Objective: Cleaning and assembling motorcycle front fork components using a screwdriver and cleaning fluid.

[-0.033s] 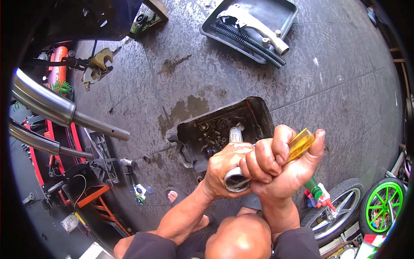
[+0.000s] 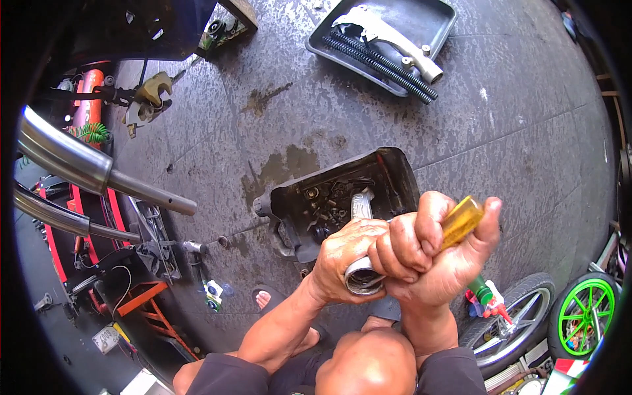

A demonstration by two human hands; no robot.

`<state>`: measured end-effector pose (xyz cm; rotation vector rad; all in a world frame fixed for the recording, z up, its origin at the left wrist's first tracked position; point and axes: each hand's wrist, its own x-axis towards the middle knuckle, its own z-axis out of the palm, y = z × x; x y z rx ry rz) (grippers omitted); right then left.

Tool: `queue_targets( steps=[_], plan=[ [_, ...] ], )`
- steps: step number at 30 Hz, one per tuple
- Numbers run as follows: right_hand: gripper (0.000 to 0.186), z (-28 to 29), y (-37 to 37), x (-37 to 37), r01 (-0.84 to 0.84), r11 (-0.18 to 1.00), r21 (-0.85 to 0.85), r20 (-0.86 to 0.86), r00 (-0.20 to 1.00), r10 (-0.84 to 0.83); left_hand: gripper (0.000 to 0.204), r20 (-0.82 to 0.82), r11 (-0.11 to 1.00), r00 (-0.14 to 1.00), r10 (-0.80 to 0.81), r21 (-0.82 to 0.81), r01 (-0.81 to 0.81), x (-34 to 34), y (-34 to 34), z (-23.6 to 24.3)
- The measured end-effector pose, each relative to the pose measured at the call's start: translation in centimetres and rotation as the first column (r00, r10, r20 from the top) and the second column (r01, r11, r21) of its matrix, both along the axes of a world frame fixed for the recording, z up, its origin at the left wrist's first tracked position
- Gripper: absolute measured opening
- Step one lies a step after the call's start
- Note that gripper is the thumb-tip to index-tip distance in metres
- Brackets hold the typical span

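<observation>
My left hand (image 2: pixel 345 258) is closed round a silver metal fork leg, whose round hollow mouth (image 2: pixel 362 280) points toward me. The far part of the fork leg (image 2: pixel 361 203) extends over a black parts bin (image 2: pixel 399 172). My right hand (image 2: pixel 431 253) is wrapped round a screwdriver-like tool with a yellow see-through handle (image 2: pixel 461 222), its thumb stretched out beside the handle's end. The right fingers press close against the left hand and the tube's mouth. The tool's shaft and tip are hidden behind my fingers. Small dark and metallic parts (image 2: pixel 326 207) lie in the bin.
A grey tray (image 2: pixel 421 20) beyond holds another silver fork leg (image 2: pixel 388 43) and two black coil springs (image 2: pixel 378 66). Shiny fork tubes (image 2: pixel 72 151) jut in from the left. To the right are a green bottle (image 2: pixel 482 289) and wheels, one with green spokes (image 2: pixel 586 313).
My right hand and the yellow handle have shifted very slightly right. The tube's mouth has moved a touch toward me. Both grips stay the same.
</observation>
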<state>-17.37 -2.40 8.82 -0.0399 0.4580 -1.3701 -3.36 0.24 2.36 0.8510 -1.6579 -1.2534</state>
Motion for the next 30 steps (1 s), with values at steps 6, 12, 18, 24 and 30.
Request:
queue_targets(
  steps=[6,12,18,24,30],
  plan=[
    [0.072,0.1,-0.4,0.8,-0.03,0.99,-0.138,-0.009,1.0,0.029,0.046,-0.117,0.996,0.989,-0.087,-0.003,0.087,0.6,-0.6,-0.8],
    [0.071,-1.1,-0.7,0.0,-0.116,0.969,-0.219,0.08,0.987,0.136,0.047,-0.052,0.997,0.996,-0.066,0.023,0.067,0.7,-1.0,0.0],
    [0.075,-1.0,-0.8,0.3,-0.151,0.97,-0.188,0.126,0.976,0.177,0.046,-0.087,0.982,0.991,-0.097,0.153,0.11,1.2,-0.1,-0.8],
    [0.074,-0.7,-0.9,-0.1,-0.182,0.979,-0.091,0.061,0.98,0.188,0.041,-0.113,0.993,0.987,-0.114,-0.024,0.112,0.9,-1.0,-0.5],
    [0.062,-0.7,-0.9,-0.2,-0.147,0.972,-0.181,0.089,0.982,0.166,0.019,-0.113,0.987,0.992,-0.052,0.148,0.068,0.3,-0.7,0.7]
  ],
)
